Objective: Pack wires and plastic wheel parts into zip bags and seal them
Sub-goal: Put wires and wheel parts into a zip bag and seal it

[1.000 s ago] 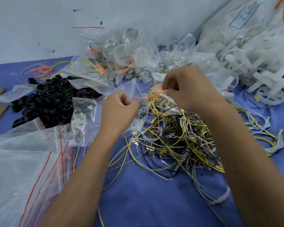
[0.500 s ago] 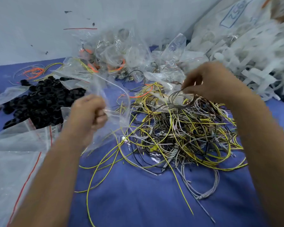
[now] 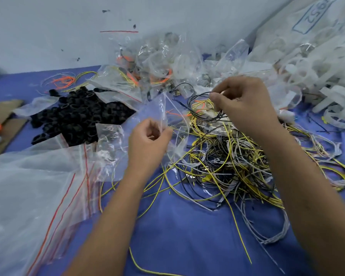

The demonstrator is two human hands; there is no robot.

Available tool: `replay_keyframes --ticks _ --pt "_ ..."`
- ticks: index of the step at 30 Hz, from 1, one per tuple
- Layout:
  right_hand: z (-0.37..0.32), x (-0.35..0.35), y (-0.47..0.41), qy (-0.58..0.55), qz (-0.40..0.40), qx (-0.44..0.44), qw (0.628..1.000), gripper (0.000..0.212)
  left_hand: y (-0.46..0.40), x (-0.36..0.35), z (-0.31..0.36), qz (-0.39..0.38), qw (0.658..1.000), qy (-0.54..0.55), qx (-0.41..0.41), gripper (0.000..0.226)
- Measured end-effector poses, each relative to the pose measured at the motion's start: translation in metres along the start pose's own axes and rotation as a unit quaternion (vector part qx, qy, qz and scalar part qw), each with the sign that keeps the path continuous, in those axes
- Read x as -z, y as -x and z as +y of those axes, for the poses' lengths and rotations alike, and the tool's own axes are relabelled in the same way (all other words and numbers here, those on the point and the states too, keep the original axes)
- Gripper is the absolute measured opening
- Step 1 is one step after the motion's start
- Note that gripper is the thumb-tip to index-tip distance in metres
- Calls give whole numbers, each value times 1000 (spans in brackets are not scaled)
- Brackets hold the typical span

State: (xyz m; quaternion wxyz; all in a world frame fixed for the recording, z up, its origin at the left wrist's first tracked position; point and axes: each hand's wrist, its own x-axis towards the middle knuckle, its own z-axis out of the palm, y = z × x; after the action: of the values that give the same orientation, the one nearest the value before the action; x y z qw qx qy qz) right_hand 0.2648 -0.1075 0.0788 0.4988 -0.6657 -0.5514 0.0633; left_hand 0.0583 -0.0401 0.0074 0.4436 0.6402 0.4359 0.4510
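Blue cloth tabletop (image 3: 177, 236) against a pale wall (image 3: 48, 26), heaped with parts. Landmark: tangled pile of yellow, black and grey wires (image 3: 227, 160) at centre. Just left of pile, left hand (image 3: 147, 144), fingers curled, pinching edge of small clear zip bag (image 3: 167, 116) held up above pile's left edge. Above pile, right hand (image 3: 245, 104), fingertips pinched on loop of thin black wire (image 3: 199, 108) beside bag's mouth. Left of pile, heap of black plastic wheel parts (image 3: 78, 114). Far left and nearer camera, stack of empty red-lined zip bags (image 3: 38, 196). Beyond pile, filled clear bags (image 3: 157, 62). Right of pile, white plastic parts (image 3: 317, 72).
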Motion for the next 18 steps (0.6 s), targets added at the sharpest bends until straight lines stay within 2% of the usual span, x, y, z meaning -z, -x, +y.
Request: replay_keyframes --ticks 4,9,14,18 --pt "-14 -21 7 106 -21 54 993 4 4 -4 0 47 996 66 -34 25" --pt "-35 -33 6 258 -48 110 959 10 6 -5 -3 83 991 30 -96 19" --pt "-48 -55 6 293 -67 119 946 16 7 -5 4 74 990 -10 -119 15" --pt "-44 -68 10 311 -92 82 942 15 5 1 11 84 985 -19 -152 11"
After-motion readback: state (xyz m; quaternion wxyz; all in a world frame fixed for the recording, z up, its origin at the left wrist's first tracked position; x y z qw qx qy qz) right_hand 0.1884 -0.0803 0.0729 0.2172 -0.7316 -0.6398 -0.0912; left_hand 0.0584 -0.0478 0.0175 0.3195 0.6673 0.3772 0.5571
